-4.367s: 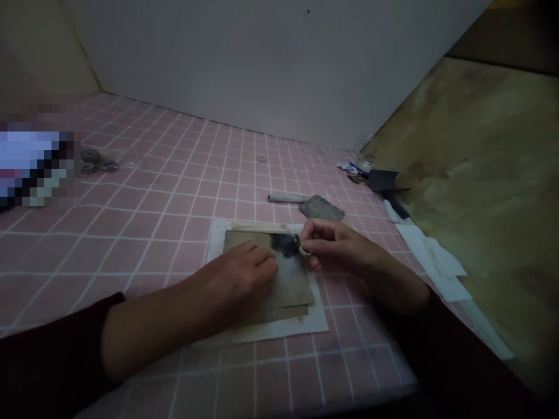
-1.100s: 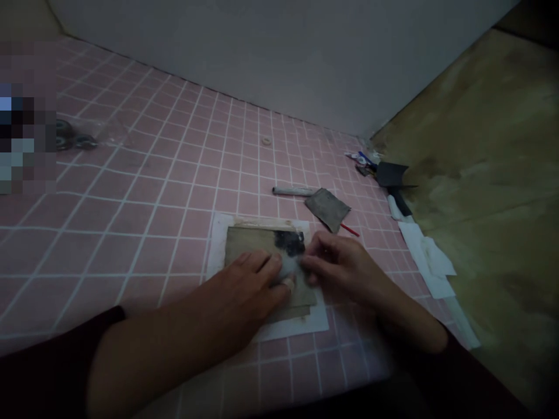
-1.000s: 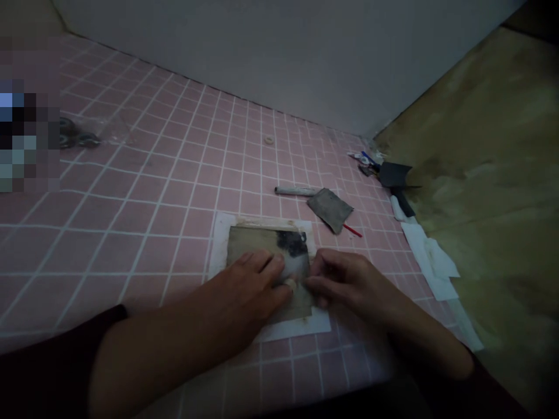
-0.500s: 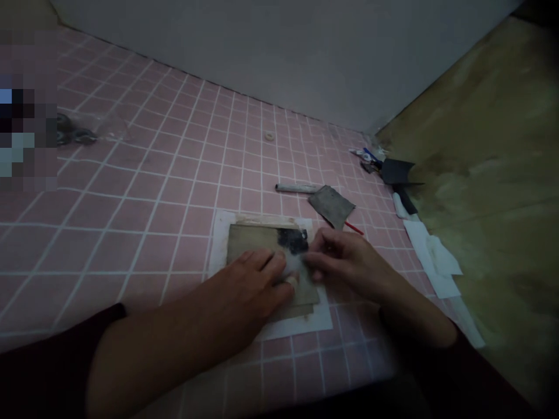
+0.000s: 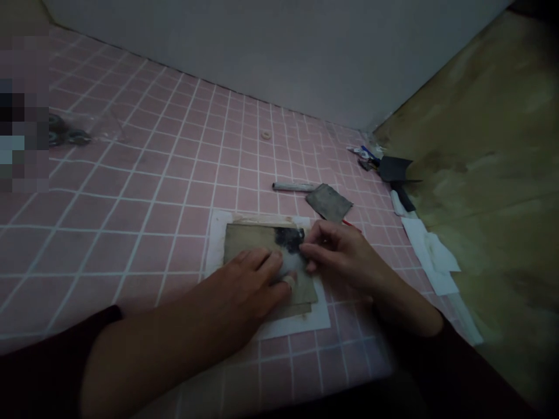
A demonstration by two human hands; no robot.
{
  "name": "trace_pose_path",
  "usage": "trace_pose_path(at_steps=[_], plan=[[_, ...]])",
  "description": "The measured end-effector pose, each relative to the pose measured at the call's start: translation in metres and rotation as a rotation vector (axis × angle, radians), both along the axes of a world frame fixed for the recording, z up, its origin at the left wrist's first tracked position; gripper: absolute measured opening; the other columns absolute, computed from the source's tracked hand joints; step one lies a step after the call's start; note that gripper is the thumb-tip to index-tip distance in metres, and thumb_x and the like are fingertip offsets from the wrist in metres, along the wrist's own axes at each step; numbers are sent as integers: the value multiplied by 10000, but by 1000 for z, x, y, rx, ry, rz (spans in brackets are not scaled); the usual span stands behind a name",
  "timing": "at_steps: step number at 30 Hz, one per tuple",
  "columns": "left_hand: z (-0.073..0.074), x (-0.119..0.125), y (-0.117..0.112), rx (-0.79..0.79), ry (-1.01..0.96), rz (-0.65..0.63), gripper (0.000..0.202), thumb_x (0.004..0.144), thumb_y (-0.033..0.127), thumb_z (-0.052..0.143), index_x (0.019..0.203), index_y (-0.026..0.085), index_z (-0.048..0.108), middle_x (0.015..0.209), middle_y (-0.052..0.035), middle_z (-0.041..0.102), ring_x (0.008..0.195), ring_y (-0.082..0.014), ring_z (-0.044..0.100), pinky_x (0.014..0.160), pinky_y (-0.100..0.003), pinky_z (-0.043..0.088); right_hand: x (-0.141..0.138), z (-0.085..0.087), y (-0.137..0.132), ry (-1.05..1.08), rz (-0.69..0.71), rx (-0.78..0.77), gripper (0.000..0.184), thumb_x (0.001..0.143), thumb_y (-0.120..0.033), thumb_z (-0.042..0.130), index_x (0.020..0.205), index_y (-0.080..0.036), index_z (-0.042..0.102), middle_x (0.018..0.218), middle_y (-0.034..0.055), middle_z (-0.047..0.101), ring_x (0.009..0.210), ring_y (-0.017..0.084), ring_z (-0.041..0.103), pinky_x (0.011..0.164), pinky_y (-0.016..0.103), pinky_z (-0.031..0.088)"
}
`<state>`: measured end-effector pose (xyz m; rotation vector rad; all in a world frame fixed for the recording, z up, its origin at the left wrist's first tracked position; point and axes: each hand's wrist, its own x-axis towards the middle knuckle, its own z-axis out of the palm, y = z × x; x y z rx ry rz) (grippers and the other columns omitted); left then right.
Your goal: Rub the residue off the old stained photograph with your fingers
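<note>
A brown stained sheet [image 5: 248, 241] lies on white backing paper [image 5: 213, 247], with a black patch [image 5: 288, 238] near its top edge and a pale, fluffy patch [image 5: 292, 265] below that. My left hand [image 5: 240, 285] rests on the sheet, fingers apart, its fingertips beside the pale patch. One finger looks wrapped in pale tape. Just right of the black patch, my right hand [image 5: 340, 253] has its thumb and fingers pinched close together. Whether anything small lies between them is hidden.
The pink tiled surface [image 5: 144, 203] holds a grey metal tube [image 5: 292, 187], a crumpled grey sheet [image 5: 328, 202], a red stick [image 5: 351, 225] and a small ring [image 5: 265, 135]. A black tool [image 5: 395, 169] and white paper strips [image 5: 430, 262] lie along the olive board's edge [image 5: 437, 145].
My right hand has moved up the sheet towards the black patch and no longer sits over its lower right part. My left hand stays on the sheet, and the view has shifted slightly.
</note>
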<state>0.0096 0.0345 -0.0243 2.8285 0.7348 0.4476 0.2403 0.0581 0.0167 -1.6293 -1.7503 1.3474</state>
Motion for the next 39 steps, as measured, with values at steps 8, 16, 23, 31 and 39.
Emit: trace_pose_path(at_steps=[8,16,23,31,39], plan=[[2,-1,0,-7,-4,-8,314,914,101,424,1161,183,601,1136,-133,557,939,-260,495,838,-432,496,2,-1,0,10,-1,-5,146,835,-267,669,765,-187,569,598,-18,648,566,127,630,570,243,463],[3,0,0,-33,25,-12,324,911,94,425,1171,186,595,1184,-138,542,983,-271,500,858,-445,501,5,4,-9,-41,118,-131,144,871,-256,631,757,-189,573,610,-8,660,580,130,629,562,241,455],[1,-1,0,-31,33,-8,321,908,103,435,1169,197,596,1191,-139,537,967,-264,497,846,-440,503,1,4,-3,-46,63,-8,158,860,-254,645,746,-192,554,598,-23,641,561,127,625,555,240,456],[2,0,0,-10,49,9,323,886,89,472,1162,196,600,1208,-123,539,991,-256,492,870,-423,495,3,-2,0,-23,-5,70,157,849,-274,664,761,-199,557,626,-27,631,571,132,635,572,254,468],[2,1,1,-22,40,-3,298,897,104,480,1152,199,602,1159,-124,551,987,-262,498,854,-427,488,-1,6,-10,-73,144,-70,136,881,-230,620,758,-199,569,612,-22,638,579,128,628,570,246,461]])
